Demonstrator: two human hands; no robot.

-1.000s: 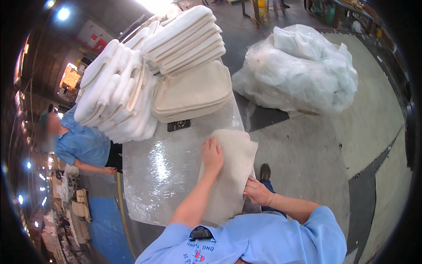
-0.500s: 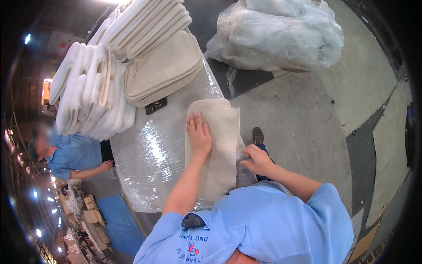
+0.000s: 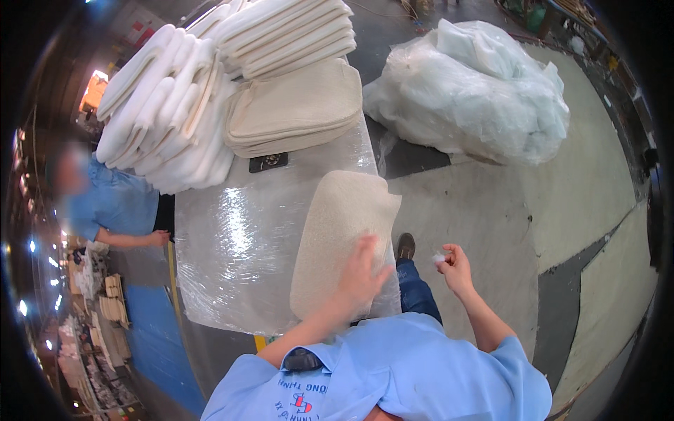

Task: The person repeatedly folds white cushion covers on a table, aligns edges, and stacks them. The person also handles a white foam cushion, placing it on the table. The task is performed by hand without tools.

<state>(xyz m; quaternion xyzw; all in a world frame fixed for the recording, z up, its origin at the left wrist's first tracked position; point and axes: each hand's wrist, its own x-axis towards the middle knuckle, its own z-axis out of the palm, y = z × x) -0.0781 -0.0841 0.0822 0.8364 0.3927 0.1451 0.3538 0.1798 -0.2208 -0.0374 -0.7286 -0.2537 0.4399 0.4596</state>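
Note:
A beige fabric pad point(image 3: 337, 224) with rounded corners lies flat along the right edge of the plastic-wrapped table point(image 3: 210, 281). My left hand point(image 3: 361, 274), blurred by motion, is over the pad's right side with its fingers stretched out and apart. Whether it touches the surface I cannot tell. Out past the table's edge, my right hand point(image 3: 460, 272) pinches a small white scrap point(image 3: 439, 258), perhaps fluff or film. Farther up the table is a stack of similar beige pads point(image 3: 295, 105), beside a small black object point(image 3: 269, 162).
Thick white folded padding point(image 3: 165, 116) is piled at the table's far left, with more folded sheets point(image 3: 288, 35) behind. A large plastic-wrapped white bundle point(image 3: 470, 91) rests on the floor at the far right. Another person point(image 3: 116, 200) in blue stands left of the table.
My left hand has slid from the pad's upper left to its right side, nearer me. My right hand has moved right, away from the pad's edge, with the white scrap now showing.

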